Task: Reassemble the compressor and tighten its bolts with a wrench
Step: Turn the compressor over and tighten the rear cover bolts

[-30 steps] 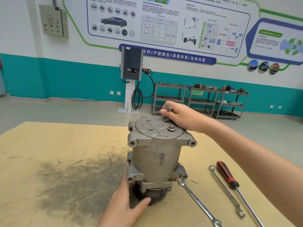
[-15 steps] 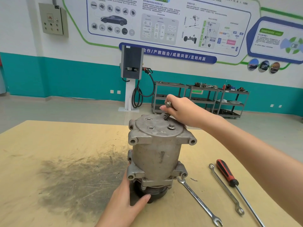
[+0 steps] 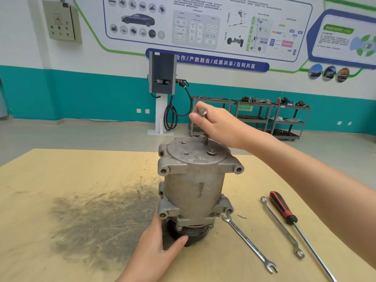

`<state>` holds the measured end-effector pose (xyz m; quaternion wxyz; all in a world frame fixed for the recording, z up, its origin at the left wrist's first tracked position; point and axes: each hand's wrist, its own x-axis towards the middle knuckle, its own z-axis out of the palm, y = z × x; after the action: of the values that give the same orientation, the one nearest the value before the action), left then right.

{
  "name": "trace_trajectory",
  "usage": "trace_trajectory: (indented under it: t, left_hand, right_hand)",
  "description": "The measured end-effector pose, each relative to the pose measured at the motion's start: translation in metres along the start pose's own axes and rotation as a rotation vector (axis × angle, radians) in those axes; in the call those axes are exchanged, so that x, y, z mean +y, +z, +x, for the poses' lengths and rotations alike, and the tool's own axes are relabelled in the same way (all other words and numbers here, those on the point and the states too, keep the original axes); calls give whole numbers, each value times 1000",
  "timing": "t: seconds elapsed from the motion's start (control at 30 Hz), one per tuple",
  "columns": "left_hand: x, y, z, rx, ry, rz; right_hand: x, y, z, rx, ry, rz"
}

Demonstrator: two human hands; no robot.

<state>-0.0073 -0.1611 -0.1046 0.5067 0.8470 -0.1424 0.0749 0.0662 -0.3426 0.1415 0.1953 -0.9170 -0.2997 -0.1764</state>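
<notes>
The compressor (image 3: 195, 188) is stood upright on the worktop (image 3: 61, 180), long axis vertical, pulley end down. A long bolt (image 3: 205, 127) is held near-vertical, head up, by the right hand (image 3: 219, 125), fingers pinched round it, tip at a top hole. The base is steadied by the left hand (image 3: 156, 245), fingers hidden behind it, so their state cannot be told.

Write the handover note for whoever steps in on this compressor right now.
Right hand: holds a long bolt upright, its tip in a hole in the compressor top cover.
Left hand: steadies the compressor's base, thumb against the pulley.
Done: one bolt already sits in the top cover; compressor stands upright on the table.
Left: seat the held bolt, fill any open holes, then tighten all. Two wrenches, the nearer and the farther, and a screwdriver lie to the right, untouched.
</notes>
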Motion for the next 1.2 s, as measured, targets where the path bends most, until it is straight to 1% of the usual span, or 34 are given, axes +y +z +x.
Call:
trace_trajectory:
  t: [0.07,0.13,0.37,0.6,0.7,0.83,1.2]
  left_hand:
    - [0,0,0,-3,-5,-2]
    - [0,0,0,-3,-3,2]
    - [3,-1,-1,2,24,-3]
    - [2,-1,1,-1,16,-14]
    - [3,0,2,-5,28,-1]
    - [2,1,3,-17,4,8]
    - [2,0,2,-9,2,19]
  right_hand:
    - [-6,-3,1,-14,31,129]
    - [-9,-3,4,-55,56,187]
    - [-12,3,8,-125,33,90]
    - [-16,11,17,-14,-29,19]
    - [-18,14,18,-17,-52,1]
    - [-18,13,19,-20,-92,-87]
    - [-16,14,20,-54,-147,-159]
